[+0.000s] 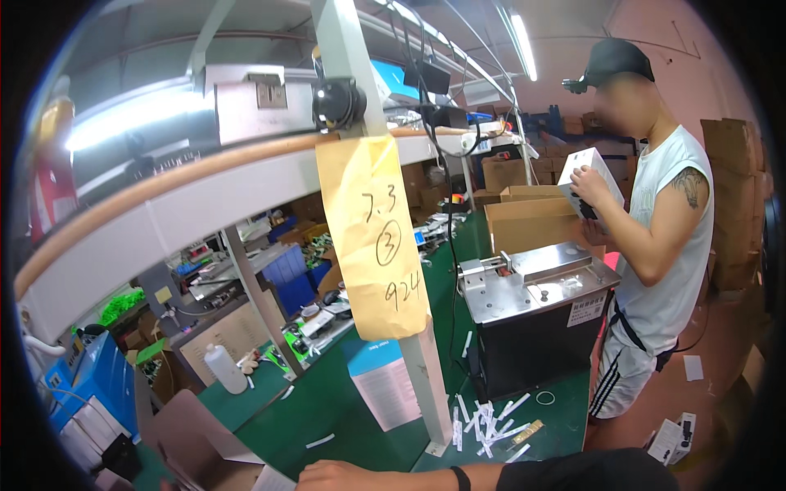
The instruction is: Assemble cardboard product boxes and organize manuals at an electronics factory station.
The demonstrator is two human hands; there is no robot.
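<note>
My right hand [337,475] comes in at the lower edge, at the end of a forearm with a black sleeve and a black wristband. It is cut off by the picture's rim, so its fingers are mostly hidden and I cannot tell what they hold. A pale carton edge [274,479] shows just left of it, by an open brown cardboard box [192,442]. My left hand does not show. Beyond my right hand, a white and blue box [385,385] stands on the green bench [327,417] behind the post. White paper strips [489,425] lie scattered on the bench to the right.
A metal-topped black machine [532,344] stands at the right of the bench. Behind it a co-worker [667,213] holds a white box [591,182]. A post with a yellow paper [372,237] rises in front of me. A white bottle [225,368] stands at left.
</note>
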